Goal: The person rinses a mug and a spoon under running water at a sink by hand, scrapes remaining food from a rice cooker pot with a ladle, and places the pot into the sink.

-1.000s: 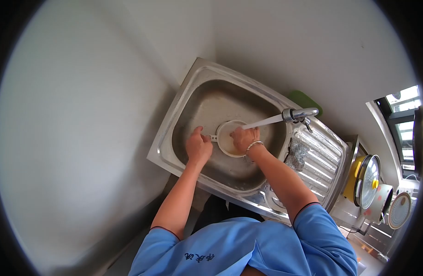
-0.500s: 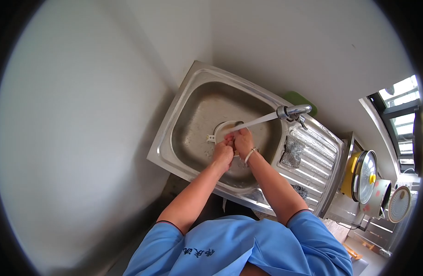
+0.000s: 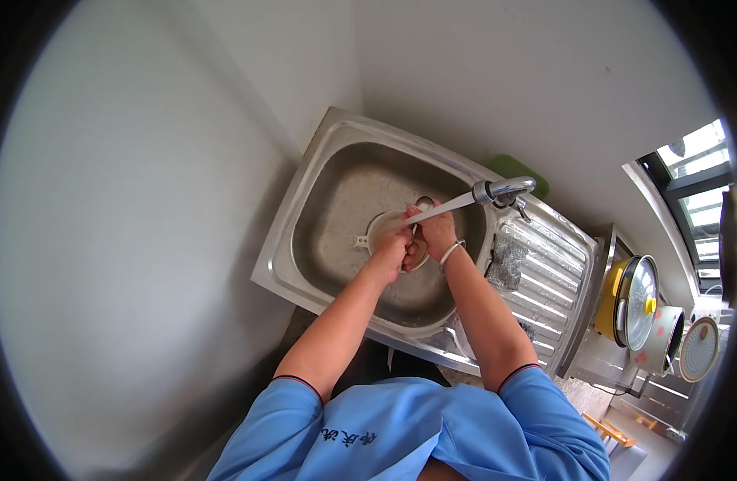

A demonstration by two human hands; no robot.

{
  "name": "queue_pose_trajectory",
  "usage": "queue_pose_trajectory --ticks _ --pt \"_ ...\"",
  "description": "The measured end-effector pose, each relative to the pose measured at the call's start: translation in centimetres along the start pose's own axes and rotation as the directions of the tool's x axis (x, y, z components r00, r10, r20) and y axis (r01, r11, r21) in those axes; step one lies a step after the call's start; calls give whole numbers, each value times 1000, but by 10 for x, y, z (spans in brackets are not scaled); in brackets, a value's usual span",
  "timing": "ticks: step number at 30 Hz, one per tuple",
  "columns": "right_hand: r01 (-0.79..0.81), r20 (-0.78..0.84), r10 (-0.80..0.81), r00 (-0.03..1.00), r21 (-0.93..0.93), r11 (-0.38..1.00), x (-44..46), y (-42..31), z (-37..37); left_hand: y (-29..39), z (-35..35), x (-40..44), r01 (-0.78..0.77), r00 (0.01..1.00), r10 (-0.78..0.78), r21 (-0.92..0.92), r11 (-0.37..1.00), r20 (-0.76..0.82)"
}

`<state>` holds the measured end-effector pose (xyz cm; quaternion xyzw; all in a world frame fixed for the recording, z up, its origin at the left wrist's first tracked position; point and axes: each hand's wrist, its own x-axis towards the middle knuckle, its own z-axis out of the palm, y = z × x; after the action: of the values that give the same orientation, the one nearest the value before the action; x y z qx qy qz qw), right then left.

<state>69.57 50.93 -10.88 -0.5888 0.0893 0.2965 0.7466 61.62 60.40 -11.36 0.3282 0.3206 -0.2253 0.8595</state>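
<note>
Closing together under the running tap, my left hand (image 3: 392,250) and my right hand (image 3: 437,231) meet with fingers curled inward around a small silvery metal utensil with a rounded, spoon-like head (image 3: 424,203). That head sticks out beyond my fingertips, just beside the stream of water (image 3: 455,205); I cannot tell which hand bears the handle, since my fingers hide most of it. Below lies a round white bowl with a short pierced tab (image 3: 374,230), partly covered by my hands, on the floor of a rectangular stainless-steel sink (image 3: 336,188). Water slants from a curved chrome faucet (image 3: 504,189) down to my fingers. Beside my right forearm, a grey mesh scouring pad (image 3: 507,264) rests on the ridged metal drainboard (image 3: 561,280), and a pale bracelet (image 3: 451,252) circles my right wrist.
</note>
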Motion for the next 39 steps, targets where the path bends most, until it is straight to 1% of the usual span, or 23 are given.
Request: queue_pose_trajectory --ticks 1,2,3,4,5,8,10,11,13,14,17,20,21,23,24,27,29,31,32,34,35,37,39 --pt "2 -3 -2 1000 0 1000 1 3 -1 1 -1 1 -148 988 155 185 972 -26" --pt "65 -44 -71 997 -120 991 1 5 -3 -2 5 3 -151 987 158 184 971 -22" --pt "124 -75 -145 987 -239 963 1 6 -3 -5 14 5 -315 938 339 239 919 -69" --pt "92 -72 -104 992 -159 983 -4 4 0 -6 19 5 -458 855 507 301 836 -106" --pt "93 -73 -106 992 -159 983 1 11 -3 -4 20 5 -459 855 508 302 836 -105" --pt "165 -39 -202 979 -439 883 7 28 -18 -5 24 2 -225 861 419 525 821 -287" --pt "69 41 -57 998 -443 894 -2 1 -13 -8 20 9 -274 907 354 321 907 -226" --pt "69 43 -55 998 -444 894 0 -4 -12 -8 16 7 -275 906 355 319 907 -228" --pt "140 -56 -180 982 -426 894 5 -9 -9 -1 11 -10 -308 950 309 257 916 40" --pt "146 -56 -187 981 -421 895 6 -11 -8 3 11 -9 -312 949 312 264 913 42" --pt "118 46 -110 993 -245 962 4 -9 -10 5 7 -8 -278 959 282 144 950 -5" --pt "269 85 -257 963 -222 937 -1 -5 -6 4 7 -1 -261 958 278 188 947 -67" --pt "272 85 -259 962 -223 936 -3 -6 -6 3 13 2 -208 944 270 294 933 -190" --pt "331 121 -311 943 -459 824 -4 -10 -5 7 18 7 -147 910 281 395 907 -306" --pt "239 8 -252 968 -346 907 -1 -9 -4 7 18 8 -188 920 288 346 919 -266" --pt "62 -81 -104 991 -413 909 7 -12 -17 10 14 -5 -226 955 265 253 941 -133" --pt "108 -39 -137 990 -427 898 17 2 -28 13 15 -10 -227 971 239 217 950 -32" --pt "326 53 -377 925 -620 713 17 11 -26 13 12 -10 -214 969 238 239 947 -74" --pt "326 63 -368 928 -617 716 17 18 -22 11 5 -4 -214 967 240 235 948 -88" --pt "557 176 -661 729 -714 424 6 18 -3 7 -8 8 -143 965 197 278 950 -175" --pt "563 189 -654 732 -708 426 8 21 -1 2 -6 9 -146 961 201 270 952 -189" --pt "323 120 -440 890 -847 422 13 19 0 -1 17 0 -144 887 292 384 912 -358" --pt "254 134 -330 934 -900 353 18 18 2 -2 14 3 -124 892 229 275 953 -390"
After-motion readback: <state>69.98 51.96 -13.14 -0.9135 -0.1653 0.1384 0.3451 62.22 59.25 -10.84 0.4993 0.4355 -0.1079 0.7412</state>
